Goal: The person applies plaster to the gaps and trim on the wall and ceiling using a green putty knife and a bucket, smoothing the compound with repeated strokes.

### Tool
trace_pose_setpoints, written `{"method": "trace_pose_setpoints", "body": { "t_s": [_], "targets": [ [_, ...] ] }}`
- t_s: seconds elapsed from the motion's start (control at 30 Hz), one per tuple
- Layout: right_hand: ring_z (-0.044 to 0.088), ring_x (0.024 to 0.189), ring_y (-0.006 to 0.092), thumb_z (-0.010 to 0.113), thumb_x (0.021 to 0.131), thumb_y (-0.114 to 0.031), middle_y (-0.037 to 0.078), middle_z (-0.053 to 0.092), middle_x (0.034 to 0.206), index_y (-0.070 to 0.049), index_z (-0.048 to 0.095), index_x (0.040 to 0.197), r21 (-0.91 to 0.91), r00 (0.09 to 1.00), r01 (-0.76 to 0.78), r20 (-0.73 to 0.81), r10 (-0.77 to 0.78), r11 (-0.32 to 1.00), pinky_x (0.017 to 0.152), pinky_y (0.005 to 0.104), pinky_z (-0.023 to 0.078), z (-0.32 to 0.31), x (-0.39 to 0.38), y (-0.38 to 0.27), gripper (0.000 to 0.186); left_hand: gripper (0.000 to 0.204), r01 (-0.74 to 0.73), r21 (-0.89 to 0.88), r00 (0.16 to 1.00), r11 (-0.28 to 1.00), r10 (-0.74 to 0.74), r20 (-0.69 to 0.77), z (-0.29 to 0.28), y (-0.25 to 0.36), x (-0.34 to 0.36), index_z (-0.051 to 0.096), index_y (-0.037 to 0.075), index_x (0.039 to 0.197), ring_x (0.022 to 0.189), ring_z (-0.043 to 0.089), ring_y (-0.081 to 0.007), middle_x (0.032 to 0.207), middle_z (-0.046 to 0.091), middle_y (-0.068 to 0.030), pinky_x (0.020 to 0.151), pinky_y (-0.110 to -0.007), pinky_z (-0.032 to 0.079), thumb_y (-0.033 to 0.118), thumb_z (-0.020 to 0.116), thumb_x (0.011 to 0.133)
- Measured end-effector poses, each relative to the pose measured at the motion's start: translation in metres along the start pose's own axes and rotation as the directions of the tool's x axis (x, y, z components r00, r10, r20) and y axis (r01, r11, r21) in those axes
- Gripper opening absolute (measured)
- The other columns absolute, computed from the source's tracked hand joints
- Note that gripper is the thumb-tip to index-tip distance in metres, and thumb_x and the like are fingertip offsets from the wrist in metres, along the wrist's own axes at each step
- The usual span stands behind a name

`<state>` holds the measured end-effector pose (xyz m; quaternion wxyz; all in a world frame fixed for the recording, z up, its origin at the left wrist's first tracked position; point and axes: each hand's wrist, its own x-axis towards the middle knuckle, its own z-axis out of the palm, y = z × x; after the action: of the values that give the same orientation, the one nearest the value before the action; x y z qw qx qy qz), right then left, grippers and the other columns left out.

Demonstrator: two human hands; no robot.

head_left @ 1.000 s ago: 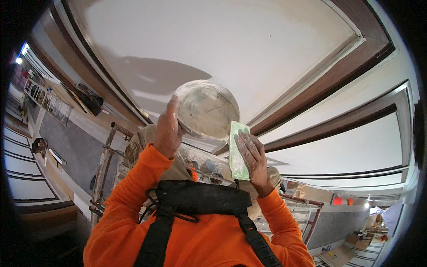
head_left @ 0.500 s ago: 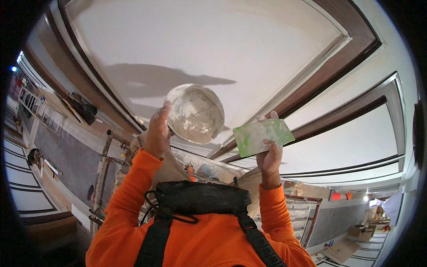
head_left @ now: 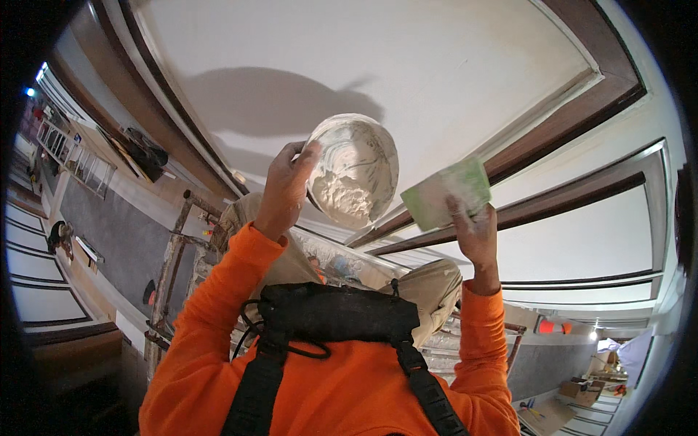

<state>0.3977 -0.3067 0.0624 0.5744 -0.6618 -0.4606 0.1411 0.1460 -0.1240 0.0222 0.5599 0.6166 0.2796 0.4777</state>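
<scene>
My left hand point(head_left: 285, 190) grips a round bowl point(head_left: 390, 156) by its left rim. It is tilted so that its inside shows, smeared with pale filler paste point(head_left: 347, 198) heaped in the lower part. To the right of it, my right hand point(head_left: 476, 231) is closed on a flat green spreader point(head_left: 429, 200), thumb on its face and fingers mostly hidden behind. White residue coats the spreader and the fingers. Bowl and spreader are apart. Behind both is a white wall panel point(head_left: 451, 80), on which the bowl's shadow falls.
Dark brown trim point(head_left: 538, 149) frames the panels. Rusty scaffold tubes point(head_left: 169, 269) stand at my left, above a grey floor point(head_left: 109, 232) well below. A ladder point(head_left: 73, 156) is at far left; another person point(head_left: 59, 236) is down there. Orange cones point(head_left: 554, 327) lie at right.
Both hands have moved right, the bowl also slightly up and turned more toward me. The spreader has tilted, its right end higher. My right knee has come into view.
</scene>
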Motion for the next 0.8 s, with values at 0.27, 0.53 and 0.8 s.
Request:
{"method": "trace_pose_setpoints", "body": {
  "t_s": [0.27,0.53,0.8],
  "targets": [
    [0.065,0.067,0.0376,0.062,0.094,-0.025,0.022,0.067,0.080,-0.001,0.067,0.114,-0.399,0.779,0.322,0.627,-0.001,0.859,0.060,0.0426,0.050,0.026,0.023,-0.031,0.031,0.048,0.173,0.071,0.985,0.982,-0.173,-0.008,0.019,0.002,0.007,0.062,-0.008,0.106,0.079,0.059,-0.0135,0.087,0.065,-0.0102,0.070,-0.029,0.050,0.038,0.062,0.095],
    [0.070,0.081,0.0293,0.062,0.095,-0.028,0.017,0.071,0.083,0.003,0.066,0.110,-0.508,0.595,-0.007,0.690,0.412,0.862,0.068,0.0379,0.054,0.045,0.019,-0.038,0.035,0.053,0.284,0.074,0.959,0.956,-0.282,-0.035,0.034,-0.025,0.007,0.064,-0.009,0.102,0.079,0.061,-0.0156,0.086,0.067,-0.0131,0.071,-0.031,0.051,0.043,0.061,0.094],
    [0.067,0.084,0.0141,0.063,0.095,-0.019,0.015,0.073,0.097,0.001,0.067,0.114,-0.061,0.830,-0.112,0.543,0.127,0.992,0.074,0.0301,0.053,0.028,0.005,-0.022,0.028,0.057,0.307,0.021,0.951,0.951,-0.308,0.034,0.023,-0.029,0.009,0.064,-0.010,0.099,0.076,0.059,-0.0143,0.082,0.065,-0.0103,0.068,-0.030,0.049,0.047,0.060,0.095]
  ]
}}
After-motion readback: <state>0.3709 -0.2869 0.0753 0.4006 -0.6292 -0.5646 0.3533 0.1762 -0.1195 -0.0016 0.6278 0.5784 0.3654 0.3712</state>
